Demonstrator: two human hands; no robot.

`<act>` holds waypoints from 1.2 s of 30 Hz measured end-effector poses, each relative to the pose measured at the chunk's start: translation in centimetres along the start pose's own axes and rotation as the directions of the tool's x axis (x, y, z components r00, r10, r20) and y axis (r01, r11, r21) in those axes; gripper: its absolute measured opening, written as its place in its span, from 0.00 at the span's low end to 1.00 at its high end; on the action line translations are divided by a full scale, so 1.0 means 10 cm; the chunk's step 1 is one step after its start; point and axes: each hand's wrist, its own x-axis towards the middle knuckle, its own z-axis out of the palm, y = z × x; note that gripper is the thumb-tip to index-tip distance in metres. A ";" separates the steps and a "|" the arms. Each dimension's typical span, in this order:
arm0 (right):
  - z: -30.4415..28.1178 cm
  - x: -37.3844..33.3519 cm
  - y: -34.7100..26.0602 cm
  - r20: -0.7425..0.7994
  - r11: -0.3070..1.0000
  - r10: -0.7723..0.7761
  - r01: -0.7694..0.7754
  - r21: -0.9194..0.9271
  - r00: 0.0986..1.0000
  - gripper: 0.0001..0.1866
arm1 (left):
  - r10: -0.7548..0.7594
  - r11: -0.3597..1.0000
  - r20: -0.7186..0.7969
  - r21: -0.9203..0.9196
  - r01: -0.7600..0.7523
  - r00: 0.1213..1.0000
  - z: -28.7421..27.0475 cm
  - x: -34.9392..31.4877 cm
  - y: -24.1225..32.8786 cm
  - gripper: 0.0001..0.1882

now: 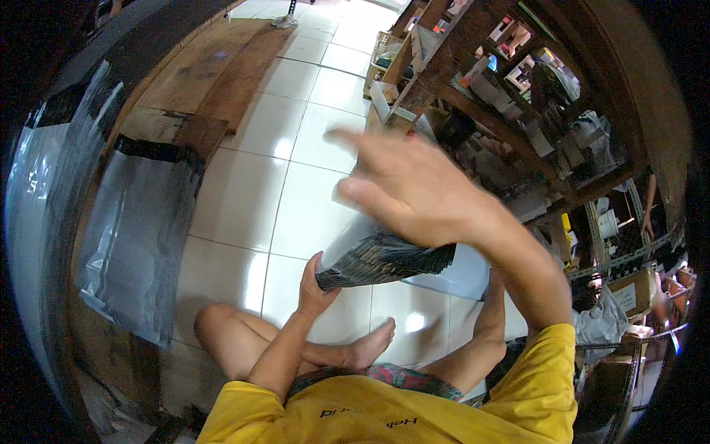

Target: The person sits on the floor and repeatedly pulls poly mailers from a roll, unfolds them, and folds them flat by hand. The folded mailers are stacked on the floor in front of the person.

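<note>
Stack of dark plastic sheets (381,260) was gripped at one end by L hand (316,288), below R hand (414,189), blurred, fingers spread; contact w/ stack couldn't be told. Judged light, floppy, prob. slippery; layered edge best pinched firmly.

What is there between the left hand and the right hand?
In the head view, a stack of dark plastic sheets, gripped by the left hand; the right hand is blurred.
</note>
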 end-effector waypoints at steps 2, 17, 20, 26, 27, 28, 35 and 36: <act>0.04 -0.06 0.08 -0.122 0.975 -0.147 0.124 -0.183 0.981 0.41 | -0.033 0.999 0.051 -0.004 0.033 0.998 0.01 0.01 0.04 0.54; -0.01 -0.12 0.03 0.087 0.995 0.104 -0.102 -0.019 0.991 0.41 | -0.051 0.998 0.034 -0.042 0.052 0.998 0.05 0.01 -0.15 0.53; -0.10 -0.09 0.10 -0.171 0.999 -0.031 0.036 0.024 0.985 0.42 | -0.129 0.991 0.064 -0.014 0.131 0.990 -0.03 0.05 0.03 0.53; -0.10 0.01 -0.05 -0.141 0.985 -0.132 0.114 -0.133 0.981 0.40 | 0.007 0.997 0.020 0.077 -0.008 1.000 -0.05 0.06 -0.09 0.56; 0.03 0.00 -0.06 -0.050 0.962 -0.138 0.122 -0.244 0.989 0.40 | -0.001 0.998 0.028 0.055 0.000 1.000 -0.02 0.05 -0.09 0.56; 0.15 -0.01 -0.07 0.065 0.983 -0.060 0.070 -0.171 0.996 0.42 | -0.009 0.999 0.037 0.034 0.008 0.999 0.01 0.05 -0.09 0.56; -0.02 -0.01 0.12 -0.154 0.995 -0.093 0.084 -0.062 0.984 0.42 | -0.065 0.997 0.012 0.032 0.064 0.998 -0.01 0.03 0.15 0.55; -0.05 -0.05 0.12 -0.186 0.996 -0.089 0.089 -0.008 0.978 0.41 | -0.041 0.999 0.010 0.026 0.041 0.999 -0.01 0.04 0.11 0.55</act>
